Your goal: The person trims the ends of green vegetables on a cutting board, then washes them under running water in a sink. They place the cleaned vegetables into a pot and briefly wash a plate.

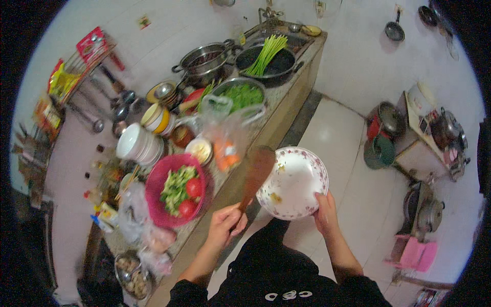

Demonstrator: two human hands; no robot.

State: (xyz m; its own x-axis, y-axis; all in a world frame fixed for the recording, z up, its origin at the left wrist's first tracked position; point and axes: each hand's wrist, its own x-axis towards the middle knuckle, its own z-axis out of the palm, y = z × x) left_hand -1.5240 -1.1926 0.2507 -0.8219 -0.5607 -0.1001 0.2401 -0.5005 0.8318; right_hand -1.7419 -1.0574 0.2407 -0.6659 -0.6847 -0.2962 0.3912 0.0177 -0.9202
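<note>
My left hand (226, 225) is closed round the handle of a brown wooden spatula (259, 169), its broad blade pointing up and away from me. The blade overlaps the left rim of a white plate (302, 181) with a floral border; whether they touch I cannot tell. Gripping that plate by its lower right rim is my right hand (326, 211), thumb on top. A few yellowish scraps of food lie on the plate. Left of the spatula, on the counter, a pink basin (158, 217) holds cut green vegetables and red tomatoes.
Along the counter (225, 176) stand stacked white bowls (135, 146), a bag of carrots (225, 153), a pot of leafy greens (240, 94), a wok with green stalks (250, 77) and a steel steamer (202, 64). A low cabinet (419, 148) with pots stands at the right.
</note>
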